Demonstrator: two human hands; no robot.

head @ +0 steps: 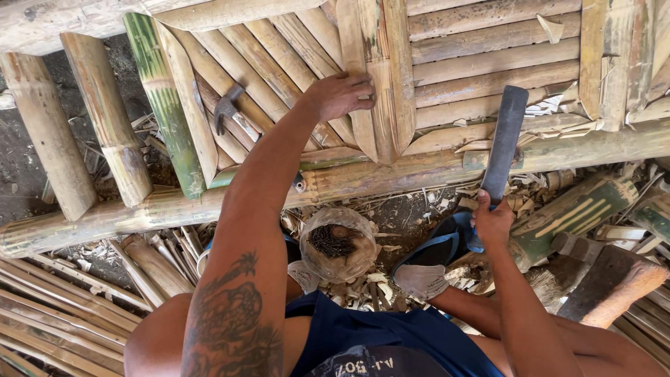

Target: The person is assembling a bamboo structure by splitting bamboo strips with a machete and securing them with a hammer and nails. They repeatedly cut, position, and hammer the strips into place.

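The left hand [340, 94] lies flat on a pointed bamboo slat [370, 91], fingers spread and pressing it down, not closed round it. The slat sits upright in the middle of a bamboo panel [474, 63], where diagonal slats on the left meet level slats on the right. The right hand [492, 220] is clamped round the handle of a machete [504, 139]; its dark blade points up and away, crossing the thick bamboo rail [349, 181] along the panel's near edge and lying over the level slats. A hammer [227, 108] rests on the diagonal slats, left of the left arm. Below the rail, between the person's knees, a clear jar [338, 243] of dark nails stands on the ground among bamboo shavings. A blue sandal [436, 248] lies just beside the right hand. Loose bamboo poles [105, 119] lean at the left.
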